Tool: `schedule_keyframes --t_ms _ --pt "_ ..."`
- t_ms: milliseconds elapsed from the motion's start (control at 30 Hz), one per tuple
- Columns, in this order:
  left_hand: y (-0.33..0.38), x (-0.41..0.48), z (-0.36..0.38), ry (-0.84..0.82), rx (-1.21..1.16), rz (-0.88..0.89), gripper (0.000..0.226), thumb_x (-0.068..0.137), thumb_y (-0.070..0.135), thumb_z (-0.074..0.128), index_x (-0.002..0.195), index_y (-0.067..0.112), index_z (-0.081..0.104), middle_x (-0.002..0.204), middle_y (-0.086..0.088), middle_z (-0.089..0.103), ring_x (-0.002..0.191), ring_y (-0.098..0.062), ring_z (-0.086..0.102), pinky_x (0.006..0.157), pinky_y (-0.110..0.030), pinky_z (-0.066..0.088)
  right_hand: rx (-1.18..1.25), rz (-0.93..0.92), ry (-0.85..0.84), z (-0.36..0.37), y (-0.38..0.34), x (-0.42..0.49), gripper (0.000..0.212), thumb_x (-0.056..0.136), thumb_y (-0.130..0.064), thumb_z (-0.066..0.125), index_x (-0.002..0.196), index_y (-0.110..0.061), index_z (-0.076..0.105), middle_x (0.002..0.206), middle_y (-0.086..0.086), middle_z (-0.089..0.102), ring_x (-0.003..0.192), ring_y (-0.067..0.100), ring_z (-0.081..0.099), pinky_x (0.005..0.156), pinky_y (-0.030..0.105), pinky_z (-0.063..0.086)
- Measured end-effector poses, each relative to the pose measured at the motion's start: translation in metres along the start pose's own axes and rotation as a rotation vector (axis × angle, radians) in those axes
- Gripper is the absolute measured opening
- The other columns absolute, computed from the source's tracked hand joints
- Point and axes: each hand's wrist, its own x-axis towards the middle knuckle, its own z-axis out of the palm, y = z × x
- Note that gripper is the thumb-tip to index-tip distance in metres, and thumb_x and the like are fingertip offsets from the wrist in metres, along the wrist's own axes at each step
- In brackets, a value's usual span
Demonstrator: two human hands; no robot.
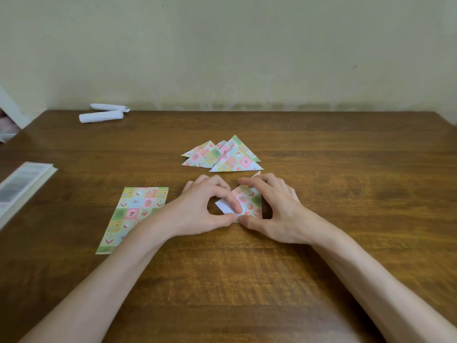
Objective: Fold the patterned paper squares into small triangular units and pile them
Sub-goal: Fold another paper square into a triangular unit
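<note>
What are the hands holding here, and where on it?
One paper square, mid-fold on the table: left hand pinches its white near-left flap, right hand its near edge.

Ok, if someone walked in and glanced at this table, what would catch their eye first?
Probably the left hand and right hand in the middle, both pinching a half-folded patterned square with its white underside showing. Just beyond them lies a pile of finished triangles; left of the hands, a flat patterned sheet lies on the wooden table.

Likely a home room: a wooden table (321, 268) against a stained cream wall (247, 45).
</note>
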Motion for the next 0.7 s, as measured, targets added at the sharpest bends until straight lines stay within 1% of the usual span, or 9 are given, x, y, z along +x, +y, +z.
schedule_keyframes --t_ms 67,167,267,333,533,700 --pt "0.0 0.0005 0.0009 0.007 -0.006 -0.01 0.009 0.085 0.047 0.08 0.091 0.051 0.075 0.115 0.025 0.054 0.124 0.003 0.038 0.112 -0.036 0.03 -0.007 -0.013 -0.013 0.0009 0.0 -0.0003 0.085 0.074 -0.074 0.054 0.151 -0.044 0.037 0.134 -0.017 0.035 0.139 0.007 0.029 0.12 0.032 0.015" --pt "-0.0006 0.0002 0.0007 -0.003 -0.003 -0.001 0.01 0.085 0.049 0.079 0.092 0.053 0.074 0.115 0.025 0.054 0.125 0.001 0.039 0.113 -0.037 0.03 -0.017 -0.006 -0.016 0.0003 -0.0012 0.0001 0.083 0.076 -0.07 0.058 0.152 -0.045 0.036 0.135 -0.016 0.034 0.139 0.007 0.027 0.122 0.033 0.015" --pt "-0.0007 0.0002 0.0001 -0.011 -0.001 -0.009 0.009 0.085 0.049 0.079 0.091 0.052 0.073 0.116 0.026 0.053 0.125 0.002 0.038 0.112 -0.037 0.03 -0.004 -0.004 -0.022 -0.0026 -0.0014 -0.0002 0.081 0.083 -0.06 0.072 0.153 -0.044 0.035 0.135 -0.017 0.035 0.139 0.007 0.027 0.121 0.032 0.015" --pt "-0.0008 0.0007 0.0005 -0.014 -0.002 -0.012 0.011 0.084 0.051 0.079 0.092 0.054 0.073 0.116 0.026 0.052 0.126 0.0 0.038 0.112 -0.038 0.03 0.009 -0.003 -0.026 -0.0035 -0.0006 -0.0006 0.079 0.085 -0.052 0.075 0.153 -0.043 0.035 0.136 -0.018 0.035 0.139 0.007 0.027 0.12 0.03 0.014" --pt "-0.002 0.0009 0.0008 -0.016 -0.002 -0.002 0.012 0.083 0.052 0.08 0.092 0.054 0.072 0.115 0.026 0.053 0.126 -0.001 0.039 0.112 -0.038 0.03 -0.006 -0.018 -0.038 -0.0042 0.0004 -0.0017 0.074 0.092 -0.049 0.069 0.156 -0.039 0.033 0.14 -0.016 0.033 0.141 0.005 0.023 0.12 0.028 0.01" --pt "-0.0016 -0.0007 0.0022 0.004 0.0 0.011 0.009 0.084 0.05 0.078 0.091 0.052 0.072 0.114 0.025 0.053 0.124 -0.001 0.04 0.112 -0.037 0.03 -0.023 -0.033 -0.018 -0.0012 0.0005 -0.0018 0.074 0.092 -0.048 0.07 0.155 -0.04 0.033 0.138 -0.016 0.033 0.142 0.006 0.022 0.121 0.028 0.009"
